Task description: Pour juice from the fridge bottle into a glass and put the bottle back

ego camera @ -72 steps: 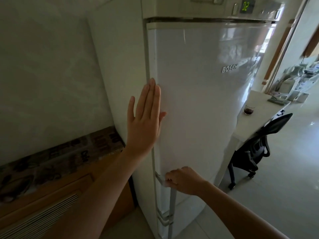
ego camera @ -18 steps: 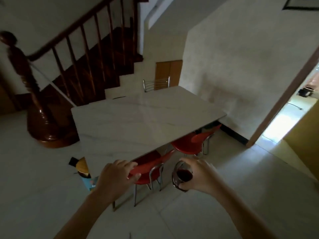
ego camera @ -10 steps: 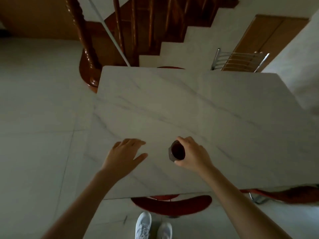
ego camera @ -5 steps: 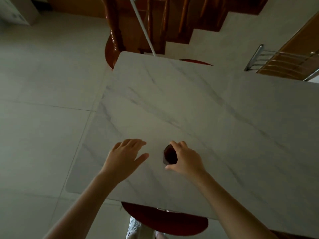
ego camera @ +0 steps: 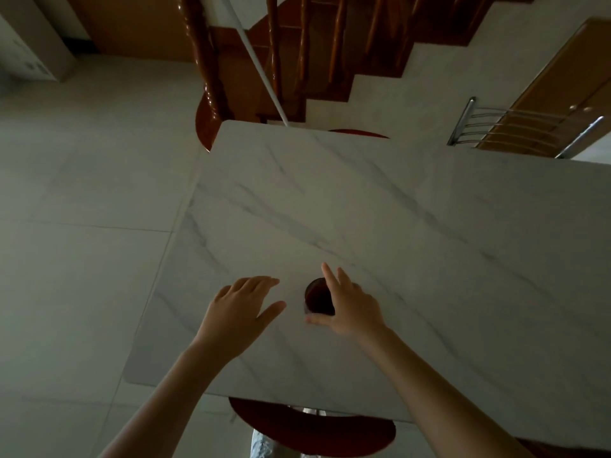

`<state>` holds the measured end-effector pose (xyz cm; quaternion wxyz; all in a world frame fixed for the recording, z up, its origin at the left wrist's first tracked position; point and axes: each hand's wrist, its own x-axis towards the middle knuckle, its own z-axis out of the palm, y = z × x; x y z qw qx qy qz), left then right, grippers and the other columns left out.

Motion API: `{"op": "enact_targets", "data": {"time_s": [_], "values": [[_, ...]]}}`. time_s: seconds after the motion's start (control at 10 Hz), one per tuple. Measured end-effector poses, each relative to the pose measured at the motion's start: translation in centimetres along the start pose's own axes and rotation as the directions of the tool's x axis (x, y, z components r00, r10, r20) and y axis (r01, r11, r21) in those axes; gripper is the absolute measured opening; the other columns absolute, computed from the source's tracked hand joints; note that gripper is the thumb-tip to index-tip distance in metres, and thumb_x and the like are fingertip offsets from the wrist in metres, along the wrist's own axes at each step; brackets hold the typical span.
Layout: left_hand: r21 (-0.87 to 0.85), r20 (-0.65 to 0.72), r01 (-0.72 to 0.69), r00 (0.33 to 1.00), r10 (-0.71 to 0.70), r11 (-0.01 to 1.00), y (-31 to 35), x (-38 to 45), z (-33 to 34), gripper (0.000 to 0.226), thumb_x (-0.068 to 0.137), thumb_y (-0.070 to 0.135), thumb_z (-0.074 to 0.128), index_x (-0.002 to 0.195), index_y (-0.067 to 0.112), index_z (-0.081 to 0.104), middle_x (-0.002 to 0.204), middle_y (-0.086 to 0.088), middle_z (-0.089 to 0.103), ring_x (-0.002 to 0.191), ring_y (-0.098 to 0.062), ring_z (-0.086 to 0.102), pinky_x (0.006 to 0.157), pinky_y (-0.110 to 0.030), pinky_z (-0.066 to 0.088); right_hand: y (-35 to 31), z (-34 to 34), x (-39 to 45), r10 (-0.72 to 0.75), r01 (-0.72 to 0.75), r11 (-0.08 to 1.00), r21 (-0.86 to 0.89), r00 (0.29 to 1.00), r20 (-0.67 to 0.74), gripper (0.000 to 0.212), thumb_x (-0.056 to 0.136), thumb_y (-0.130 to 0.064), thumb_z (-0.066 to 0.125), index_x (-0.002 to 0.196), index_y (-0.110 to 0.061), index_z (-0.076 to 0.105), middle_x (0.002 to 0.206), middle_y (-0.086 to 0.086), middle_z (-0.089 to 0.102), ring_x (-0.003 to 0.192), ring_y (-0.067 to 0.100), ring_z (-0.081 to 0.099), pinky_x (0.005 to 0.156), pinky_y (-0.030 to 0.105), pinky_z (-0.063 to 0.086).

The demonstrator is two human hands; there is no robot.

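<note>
1. Beside the glass (ego camera: 318, 297), the right hand (ego camera: 350, 310) has its fingers spread loose, thumb near the base, not gripping.
2. Left hand (ego camera: 243, 310) hovers open, just left.
3. Glass of dark juice stands on the marble desk (ego camera: 413, 233); red chair (ego camera: 314, 431) below.
</note>
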<state>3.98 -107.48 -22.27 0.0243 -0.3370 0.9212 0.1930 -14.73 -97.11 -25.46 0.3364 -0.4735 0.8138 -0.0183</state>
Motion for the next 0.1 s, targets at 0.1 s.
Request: {"op": "enact_targets", "data": {"time_s": [0.1], "values": [[-0.004,-0.011,-0.003,1.000,0.003,1.000,0.84,-0.70,-1.89,0.071,0.082,0.070,0.015,0.133,0.030,0.045,0.134,0.012,0.051,0.123,-0.009,0.046,0.096,-0.029,0.037,-0.02,-2.10,-1.95,-0.026,0.024,1.000,-0.013,0.985,-0.171,0.080,0.082,-0.057,0.056,0.146,-0.026,0.017,0.150,0.004,0.028,0.131,0.027,0.037,0.098,0.041,0.039]]}}
